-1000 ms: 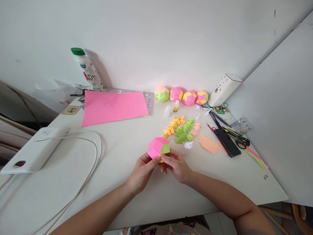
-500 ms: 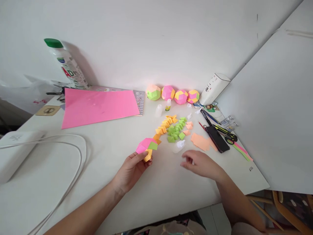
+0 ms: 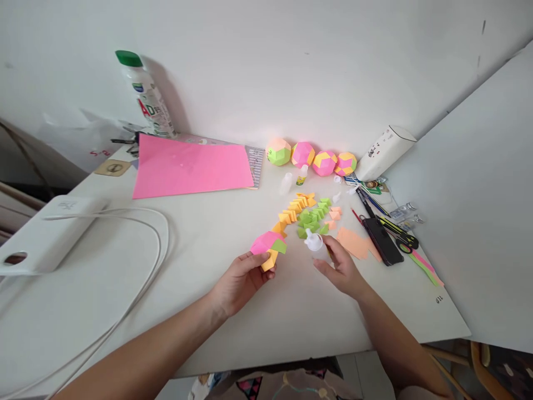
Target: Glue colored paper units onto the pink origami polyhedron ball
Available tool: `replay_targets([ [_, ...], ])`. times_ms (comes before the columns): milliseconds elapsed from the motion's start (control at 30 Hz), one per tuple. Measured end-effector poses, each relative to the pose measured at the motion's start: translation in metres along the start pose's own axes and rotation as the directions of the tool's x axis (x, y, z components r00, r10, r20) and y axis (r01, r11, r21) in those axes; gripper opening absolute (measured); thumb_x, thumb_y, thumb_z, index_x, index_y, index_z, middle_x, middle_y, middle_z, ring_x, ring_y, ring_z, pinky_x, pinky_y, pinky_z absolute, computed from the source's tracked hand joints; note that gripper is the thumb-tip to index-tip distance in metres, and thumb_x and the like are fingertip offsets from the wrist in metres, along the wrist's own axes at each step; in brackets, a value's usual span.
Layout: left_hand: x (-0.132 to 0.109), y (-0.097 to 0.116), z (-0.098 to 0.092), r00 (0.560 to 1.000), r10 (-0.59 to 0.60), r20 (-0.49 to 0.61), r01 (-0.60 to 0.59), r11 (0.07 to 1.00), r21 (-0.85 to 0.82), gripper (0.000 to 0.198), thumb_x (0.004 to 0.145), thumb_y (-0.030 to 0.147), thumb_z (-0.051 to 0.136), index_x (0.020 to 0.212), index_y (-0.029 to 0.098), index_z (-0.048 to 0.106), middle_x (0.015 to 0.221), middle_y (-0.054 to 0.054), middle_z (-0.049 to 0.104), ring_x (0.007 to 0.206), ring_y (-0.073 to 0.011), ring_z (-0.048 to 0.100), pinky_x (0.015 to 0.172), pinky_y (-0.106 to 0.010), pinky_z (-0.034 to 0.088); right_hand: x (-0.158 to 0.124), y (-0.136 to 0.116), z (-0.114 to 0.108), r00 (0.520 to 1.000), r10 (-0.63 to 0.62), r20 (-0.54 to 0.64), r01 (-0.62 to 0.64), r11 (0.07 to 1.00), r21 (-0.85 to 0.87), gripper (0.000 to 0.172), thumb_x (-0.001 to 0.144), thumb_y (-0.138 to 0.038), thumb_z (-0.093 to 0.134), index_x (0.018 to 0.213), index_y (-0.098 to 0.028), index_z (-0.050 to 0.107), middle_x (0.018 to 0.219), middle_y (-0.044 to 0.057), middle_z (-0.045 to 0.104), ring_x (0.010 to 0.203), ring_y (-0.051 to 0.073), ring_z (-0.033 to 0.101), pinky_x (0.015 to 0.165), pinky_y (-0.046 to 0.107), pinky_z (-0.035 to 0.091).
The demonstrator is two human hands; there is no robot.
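My left hand (image 3: 245, 278) is closed around a partly built paper ball (image 3: 266, 243) with pink, green and orange faces. In my right hand (image 3: 341, 269) is a white glue bottle (image 3: 318, 248), its nozzle pointing up and to the left. Just beyond the hands lie folded orange paper pieces (image 3: 293, 211) in a row. Beside them are folded green paper pieces (image 3: 312, 216) and a few small peach pieces (image 3: 333, 213). Several finished paper balls (image 3: 303, 154) stand in a line against the wall.
A pink sheet (image 3: 191, 169) lies at the back left, near a tall bottle (image 3: 147, 97). White cables (image 3: 160, 244) run from a power strip (image 3: 54, 236) at left. At right are peach paper (image 3: 353, 243), a black phone (image 3: 383, 240), scissors (image 3: 408, 242) and a white box (image 3: 387, 151).
My right hand, formerly with nothing in it, has taken hold of the glue bottle and lifted it. The left hand still holds the paper ball. The camera view has shifted left.
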State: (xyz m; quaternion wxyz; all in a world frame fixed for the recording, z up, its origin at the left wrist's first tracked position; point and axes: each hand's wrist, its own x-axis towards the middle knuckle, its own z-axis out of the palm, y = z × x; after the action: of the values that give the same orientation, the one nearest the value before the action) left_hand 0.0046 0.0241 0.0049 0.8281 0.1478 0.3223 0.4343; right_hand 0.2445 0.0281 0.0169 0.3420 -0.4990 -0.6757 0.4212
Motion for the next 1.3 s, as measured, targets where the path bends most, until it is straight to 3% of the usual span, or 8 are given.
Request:
replay_targets([
  [67, 0.0, 0.0, 0.0, 1.0, -0.009, -0.015, 0.009, 1.0, -0.002, 0.011, 0.071, 0.023, 0.072, 0.074, 0.013, 0.067, 0.071, -0.003, 0.057, 0.065, -0.012, 0.051, 0.06, -0.025, 0.045, 0.0, -0.019, -0.011, 0.999, -0.04, -0.02, 0.04, 0.999, 0.012, 0.049, 0.077, -0.036, 0.07, 0.121, -0.027, 0.05, 0.106, 0.008, 0.059, 0.103, 0.024, 0.055, 0.088, 0.038, 0.045],
  [200, 0.0, 0.0, 0.001, 0.999, -0.019, -0.039, 0.019, 1.0, -0.01, 0.014, 0.069, 0.023, 0.075, 0.077, 0.013, 0.069, 0.07, -0.003, 0.06, 0.061, -0.0111, 0.051, 0.058, -0.024, 0.044, 0.009, -0.056, -0.023, 0.983, -0.111, -0.146, 0.111, 0.994, -0.002, 0.032, 0.075, -0.044, 0.07, 0.098, -0.025, 0.059, 0.096, 0.007, 0.058, 0.091, 0.023, 0.058, 0.078, 0.036, 0.048],
  [367, 0.0, 0.0, 0.001, 0.999, -0.024, -0.043, 0.024, 1.0, -0.004, 0.013, 0.069, 0.023, 0.075, 0.074, 0.013, 0.068, 0.069, -0.002, 0.061, 0.059, -0.0102, 0.051, 0.058, -0.023, 0.044, 0.026, -0.082, -0.013, 0.963, -0.177, -0.203, 0.157, 0.981, -0.109, 0.023, 0.08, -0.043, 0.065, 0.091, -0.024, 0.059, 0.089, 0.003, 0.057, 0.084, 0.02, 0.057, 0.075, 0.032, 0.048],
  [533, 0.0, 0.001, 0.001, 0.999, -0.028, -0.028, 0.029, 1.0, 0.002, 0.014, 0.071, 0.024, 0.073, 0.076, 0.012, 0.068, 0.072, -0.003, 0.061, 0.063, -0.0106, 0.052, 0.06, -0.023, 0.045, 0.032, -0.078, 0.003, 0.979, -0.145, -0.146, 0.122, 0.981, -0.151, 0.019, 0.079, -0.037, 0.066, 0.088, -0.024, 0.056, 0.083, 0.001, 0.056, 0.075, 0.016, 0.054, 0.062, 0.027, 0.045],
  [967, 0.0, 0.001, 0.001, 0.998, -0.055, -0.004, 0.055, 0.998, -0.024, 0.015, 0.069, 0.022, 0.074, 0.074, 0.01, 0.068, 0.072, -0.003, 0.059, 0.06, -0.0098, 0.051, 0.06, -0.023, 0.045, 0.04, -0.066, 0.007, 0.97, -0.172, -0.171, 0.149, 0.979, -0.141, 0.015, 0.08, -0.033, 0.066, 0.087, -0.024, 0.057, 0.083, -0.001, 0.057, 0.077, 0.016, 0.054, 0.067, 0.026, 0.044],
  [1300, -0.001, 0.0, 0.001, 0.998, -0.065, -0.011, 0.064, 0.997, -0.042, 0.014, 0.07, 0.02, 0.074, 0.077, 0.01, 0.069, 0.073, -0.003, 0.061, 0.061, -0.0089, 0.052, 0.059, -0.022, 0.047, 0.038, -0.068, 0.009, 0.975, -0.137, -0.176, 0.118, 0.986, -0.117, 0.018, 0.079, -0.035, 0.067, 0.087, -0.023, 0.056, 0.08, -0.001, 0.055, 0.066, 0.014, 0.052, 0.057, 0.025, 0.042],
])
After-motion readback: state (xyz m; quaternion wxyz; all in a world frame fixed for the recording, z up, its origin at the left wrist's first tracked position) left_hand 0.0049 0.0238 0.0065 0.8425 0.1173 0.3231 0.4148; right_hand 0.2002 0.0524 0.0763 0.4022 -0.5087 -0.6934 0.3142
